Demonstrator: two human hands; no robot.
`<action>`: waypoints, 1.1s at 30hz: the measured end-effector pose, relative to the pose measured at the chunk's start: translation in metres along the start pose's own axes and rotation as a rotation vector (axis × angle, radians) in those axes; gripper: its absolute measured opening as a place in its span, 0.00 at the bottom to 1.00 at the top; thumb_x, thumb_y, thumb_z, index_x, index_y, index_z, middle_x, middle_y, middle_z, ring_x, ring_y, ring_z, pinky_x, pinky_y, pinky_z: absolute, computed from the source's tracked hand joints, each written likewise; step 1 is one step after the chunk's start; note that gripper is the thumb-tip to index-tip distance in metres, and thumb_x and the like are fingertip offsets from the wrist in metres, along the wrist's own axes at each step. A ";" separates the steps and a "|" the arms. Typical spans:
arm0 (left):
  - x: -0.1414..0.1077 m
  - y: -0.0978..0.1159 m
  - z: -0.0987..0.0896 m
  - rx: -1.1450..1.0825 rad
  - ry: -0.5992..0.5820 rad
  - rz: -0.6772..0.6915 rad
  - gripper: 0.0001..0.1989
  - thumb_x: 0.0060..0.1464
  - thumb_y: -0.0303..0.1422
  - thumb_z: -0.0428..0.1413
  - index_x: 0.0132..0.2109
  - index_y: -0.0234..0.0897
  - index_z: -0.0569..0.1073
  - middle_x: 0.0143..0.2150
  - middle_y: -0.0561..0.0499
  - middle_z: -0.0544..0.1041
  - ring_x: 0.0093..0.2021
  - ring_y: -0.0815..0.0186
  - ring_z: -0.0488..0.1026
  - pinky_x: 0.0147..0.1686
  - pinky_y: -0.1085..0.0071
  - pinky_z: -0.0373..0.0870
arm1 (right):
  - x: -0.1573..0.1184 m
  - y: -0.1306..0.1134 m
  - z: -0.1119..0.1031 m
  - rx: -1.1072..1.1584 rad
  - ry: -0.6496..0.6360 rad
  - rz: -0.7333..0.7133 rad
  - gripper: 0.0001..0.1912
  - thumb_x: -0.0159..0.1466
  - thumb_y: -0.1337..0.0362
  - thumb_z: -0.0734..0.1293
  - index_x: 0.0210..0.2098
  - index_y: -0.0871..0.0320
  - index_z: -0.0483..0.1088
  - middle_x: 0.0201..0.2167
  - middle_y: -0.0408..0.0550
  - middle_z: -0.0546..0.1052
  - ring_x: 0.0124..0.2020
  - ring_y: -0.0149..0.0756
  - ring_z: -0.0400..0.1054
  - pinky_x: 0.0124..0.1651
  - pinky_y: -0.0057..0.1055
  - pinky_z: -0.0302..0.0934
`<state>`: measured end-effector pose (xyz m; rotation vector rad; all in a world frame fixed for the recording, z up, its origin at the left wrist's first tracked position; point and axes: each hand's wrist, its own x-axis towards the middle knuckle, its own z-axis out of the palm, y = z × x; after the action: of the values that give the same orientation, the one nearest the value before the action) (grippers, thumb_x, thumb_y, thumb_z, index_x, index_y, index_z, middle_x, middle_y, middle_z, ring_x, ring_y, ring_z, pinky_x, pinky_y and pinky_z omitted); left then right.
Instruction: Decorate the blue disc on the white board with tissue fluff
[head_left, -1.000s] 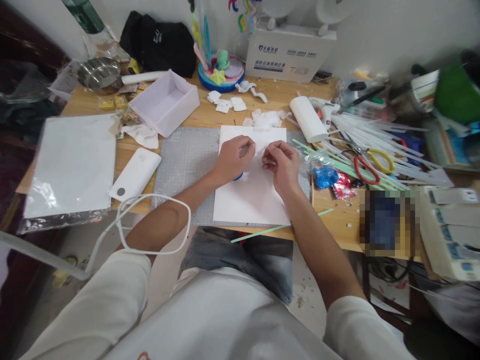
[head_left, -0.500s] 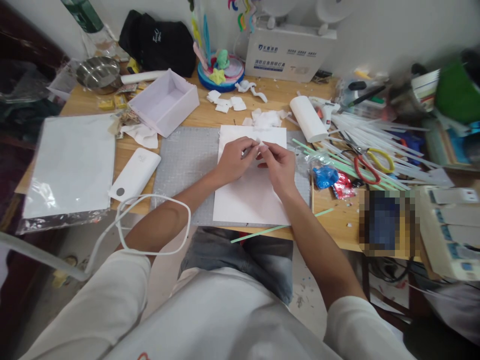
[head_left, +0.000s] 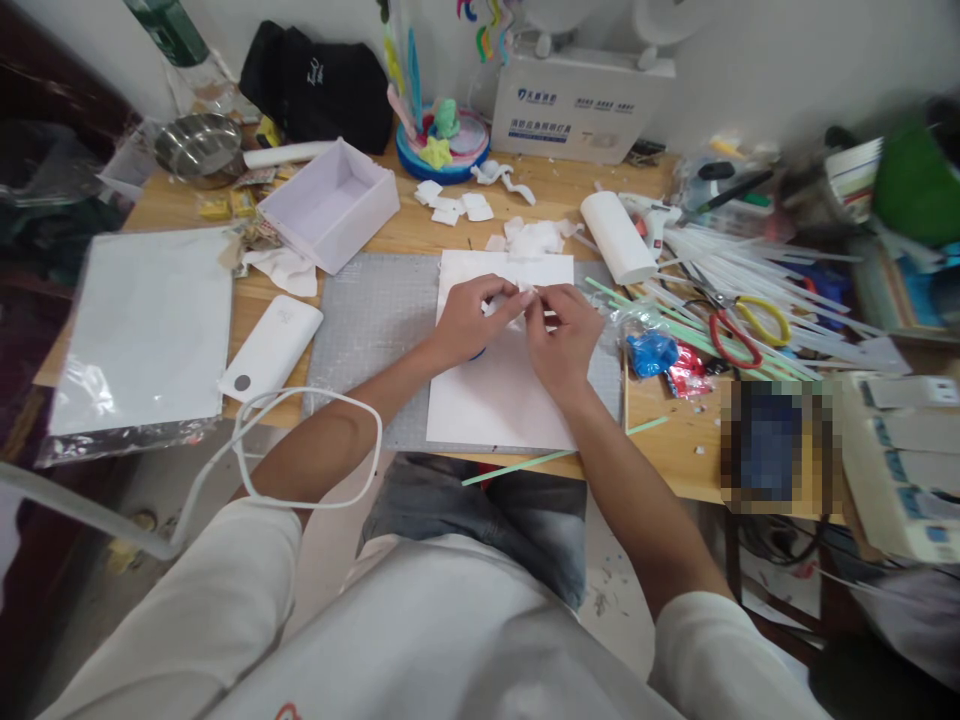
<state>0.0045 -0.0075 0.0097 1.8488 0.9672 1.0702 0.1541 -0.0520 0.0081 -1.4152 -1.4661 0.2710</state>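
My left hand (head_left: pixel 474 318) and my right hand (head_left: pixel 566 335) meet over a white sheet of paper (head_left: pixel 502 410). Thumbs and fingertips of both pinch a small white piece of tissue (head_left: pixel 527 289), largely covered by the fingers. The sheet lies on a grey cutting mat (head_left: pixel 375 320). A sliver of something blue (head_left: pixel 478 354) shows under my left hand; its kind is hidden. Just beyond the sheet lie crumpled white tissue scraps (head_left: pixel 536 237) and several small white squares (head_left: pixel 448 208).
Left of the mat are a lilac box (head_left: pixel 367 215), a white power bank (head_left: pixel 274 345) and a looped white cable (head_left: pixel 379 450). On the right lie a white roll (head_left: pixel 617 237), scissors (head_left: pixel 726 338), a glue gun (head_left: pixel 656 225) and many plastic sticks (head_left: pixel 765 285). A green strip (head_left: pixel 517 467) overhangs the front edge.
My right hand has turned slightly and shifted right, its fingers more raised. More of the white tissue shows between the fingertips, and a blue sliver now appears under my left hand.
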 end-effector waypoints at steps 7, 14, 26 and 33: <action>0.000 -0.005 -0.001 -0.040 -0.010 -0.055 0.12 0.67 0.38 0.57 0.35 0.37 0.74 0.34 0.51 0.77 0.34 0.68 0.71 0.34 0.70 0.67 | 0.000 -0.003 -0.002 0.052 -0.050 0.083 0.16 0.70 0.49 0.64 0.36 0.52 0.77 0.37 0.48 0.80 0.35 0.35 0.73 0.35 0.32 0.72; 0.001 -0.003 -0.002 -0.080 -0.049 -0.057 0.12 0.67 0.35 0.56 0.34 0.37 0.73 0.31 0.52 0.75 0.31 0.68 0.70 0.35 0.69 0.69 | 0.005 0.001 0.000 0.444 -0.092 0.484 0.21 0.62 0.41 0.71 0.30 0.53 0.72 0.26 0.38 0.71 0.29 0.28 0.71 0.32 0.27 0.70; 0.003 -0.004 -0.004 -0.145 -0.031 -0.073 0.13 0.65 0.37 0.55 0.32 0.38 0.72 0.27 0.53 0.72 0.29 0.68 0.67 0.33 0.70 0.67 | 0.012 0.008 -0.003 0.608 -0.044 0.653 0.17 0.57 0.47 0.74 0.30 0.53 0.71 0.26 0.39 0.76 0.27 0.28 0.73 0.29 0.26 0.67; 0.006 -0.008 -0.004 -0.092 0.033 -0.109 0.12 0.64 0.38 0.58 0.33 0.38 0.75 0.30 0.52 0.75 0.30 0.68 0.68 0.33 0.69 0.65 | 0.046 0.022 -0.010 0.302 -0.017 0.461 0.16 0.63 0.49 0.71 0.27 0.54 0.73 0.25 0.42 0.76 0.25 0.29 0.69 0.26 0.28 0.62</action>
<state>0.0012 0.0016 0.0059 1.6891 1.0091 1.0637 0.1855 -0.0125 0.0188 -1.4840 -1.0416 0.7616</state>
